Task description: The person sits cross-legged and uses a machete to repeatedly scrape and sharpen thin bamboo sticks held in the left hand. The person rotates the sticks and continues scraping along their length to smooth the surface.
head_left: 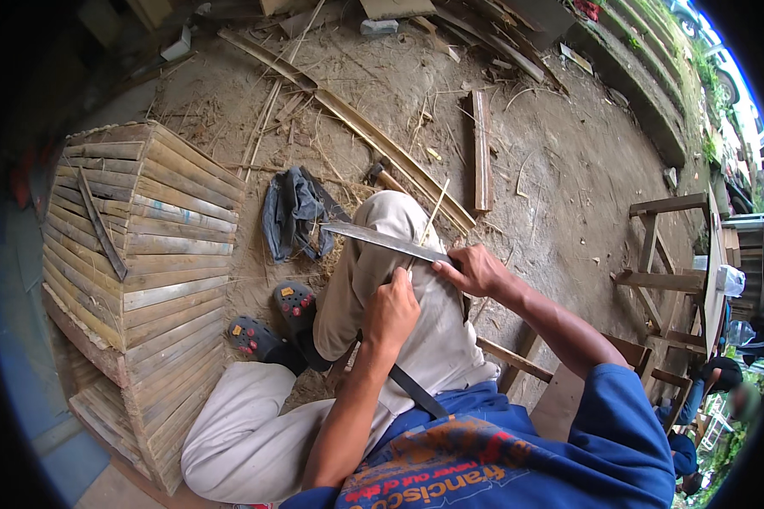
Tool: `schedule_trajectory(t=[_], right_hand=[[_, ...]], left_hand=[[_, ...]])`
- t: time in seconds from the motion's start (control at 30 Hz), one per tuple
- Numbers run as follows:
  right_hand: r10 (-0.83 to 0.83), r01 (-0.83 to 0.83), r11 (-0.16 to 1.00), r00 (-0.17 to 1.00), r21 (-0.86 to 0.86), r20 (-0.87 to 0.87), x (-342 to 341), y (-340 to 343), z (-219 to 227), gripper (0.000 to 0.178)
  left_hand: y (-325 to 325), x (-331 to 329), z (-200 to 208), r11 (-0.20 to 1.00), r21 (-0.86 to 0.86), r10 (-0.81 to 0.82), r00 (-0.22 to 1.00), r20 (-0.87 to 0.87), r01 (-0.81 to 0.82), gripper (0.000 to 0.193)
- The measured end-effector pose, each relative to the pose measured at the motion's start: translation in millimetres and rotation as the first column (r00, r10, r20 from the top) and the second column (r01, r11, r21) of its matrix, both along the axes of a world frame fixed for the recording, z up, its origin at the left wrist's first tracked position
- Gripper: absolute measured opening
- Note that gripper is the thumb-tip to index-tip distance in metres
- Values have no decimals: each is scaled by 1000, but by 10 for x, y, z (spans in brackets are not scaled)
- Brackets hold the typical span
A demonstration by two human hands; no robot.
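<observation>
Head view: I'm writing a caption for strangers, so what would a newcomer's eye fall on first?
Probably the long grey metal blade in the right hand, near the centre, crossing a thin pale strip pinched in the left hand. Next come the large box of weathered brown slats on the left and the blue printed shirt at the lower edge.

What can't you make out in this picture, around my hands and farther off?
In the head view:
- Long blade: its grip end is hidden inside the right hand.
- Thin strip: its lower end is covered by the left hand.
- Wooden-handled tool: partly hidden behind the knee.
- Vehicle, upper right: cut off by the picture's curved edge.
</observation>
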State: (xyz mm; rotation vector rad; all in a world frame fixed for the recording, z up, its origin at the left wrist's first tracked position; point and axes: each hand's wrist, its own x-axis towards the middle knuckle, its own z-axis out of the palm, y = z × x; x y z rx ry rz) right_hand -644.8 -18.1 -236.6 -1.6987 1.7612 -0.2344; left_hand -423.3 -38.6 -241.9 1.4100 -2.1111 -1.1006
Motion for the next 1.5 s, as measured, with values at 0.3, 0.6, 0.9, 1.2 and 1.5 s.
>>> schedule_trajectory(t=[0.3,0.6,0.9,1.2,1.5], right_hand=[[-122,122,992,991,-12,55,17,5,-135,62],[-240,234,971,954,55,178,52,28,104,70],[-107,106,994,994,-18,-4,59,48,270,66],[-154,154,987,988,-44,11,15,79,-94,57],[-245,228,966,957,119,156,-59,76,-95,71]], left_hand=[[706,903,308,990,139,20,998,63,-28,9],[597,1256,725,969,158,196,980,-10,-192,17],[-192,-122,248,1000,10,9,1000,-24,-8,18],[288,310,-11,1000,28,-7,998,56,5,14],[1080,1437,473,969,126,209,978,30,-211,11]])
